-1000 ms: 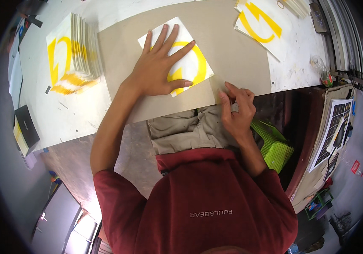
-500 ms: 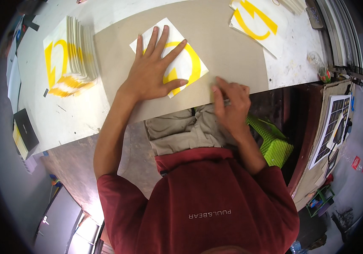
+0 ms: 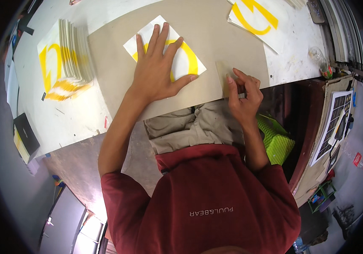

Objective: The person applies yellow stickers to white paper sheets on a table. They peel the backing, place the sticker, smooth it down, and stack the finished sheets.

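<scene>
My left hand (image 3: 156, 78) lies flat with fingers spread, pressing on a white folded-looking sheet (image 3: 194, 63) printed with a yellow curved design. The sheet is turned at an angle on a grey-beige board (image 3: 118, 76), and part of its print is hidden under my fingers. My right hand (image 3: 246, 91) is curled near the board's front edge. Between its thumb and fingers is a thin, translucent, card-like piece (image 3: 222, 76), standing tilted over the board; its exact kind cannot be made out.
A fanned stack of similar printed sheets (image 3: 69, 59) stands left on the white table (image 3: 75, 122). More sheets (image 3: 255, 19) lie at the far right. A plastic bottle (image 3: 320, 61) and a small dark device (image 3: 315, 12) sit by the right edge. A black box (image 3: 26, 133) is at left.
My right hand has moved a little right and turned, so the translucent piece now shows its flat side. My left hand stays spread on the sheet.
</scene>
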A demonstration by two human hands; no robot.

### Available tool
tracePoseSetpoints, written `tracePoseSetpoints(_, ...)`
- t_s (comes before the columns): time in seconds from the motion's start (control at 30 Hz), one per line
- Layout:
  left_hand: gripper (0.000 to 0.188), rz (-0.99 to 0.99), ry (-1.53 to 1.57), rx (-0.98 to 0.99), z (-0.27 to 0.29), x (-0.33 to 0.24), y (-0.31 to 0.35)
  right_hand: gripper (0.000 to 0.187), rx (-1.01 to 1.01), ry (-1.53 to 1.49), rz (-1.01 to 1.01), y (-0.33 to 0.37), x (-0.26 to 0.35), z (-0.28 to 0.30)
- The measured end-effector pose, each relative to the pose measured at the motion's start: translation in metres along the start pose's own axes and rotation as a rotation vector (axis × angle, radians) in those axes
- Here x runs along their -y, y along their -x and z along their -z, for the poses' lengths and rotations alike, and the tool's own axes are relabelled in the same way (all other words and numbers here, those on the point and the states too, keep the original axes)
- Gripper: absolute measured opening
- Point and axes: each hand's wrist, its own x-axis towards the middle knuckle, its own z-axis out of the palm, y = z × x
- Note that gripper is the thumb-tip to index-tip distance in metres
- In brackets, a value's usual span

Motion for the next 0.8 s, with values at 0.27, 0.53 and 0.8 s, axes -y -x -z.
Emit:
tracePoseSetpoints(0.27, 0.090, -0.021, -0.026, 0.009, 0.002, 0.003, 0.000, 0.024, 0.058, -0.016, 0.001, 0.001, 0.007, 0.001)
tracePoseSetpoints(0.53, 0.086, -0.019, 0.013, 0.057, 0.006, 0.007, 0.001, 0.025, 0.147, 0.069, 0.083, -0.004, 0.025, -0.002)
tracePoseSetpoints(0.8, 0.083, -0.036, 0.043, 0.102, 0.011, 0.013, 0.002, 0.024, 0.140, 0.053, 0.096, 0.017, 0.033, -0.014)
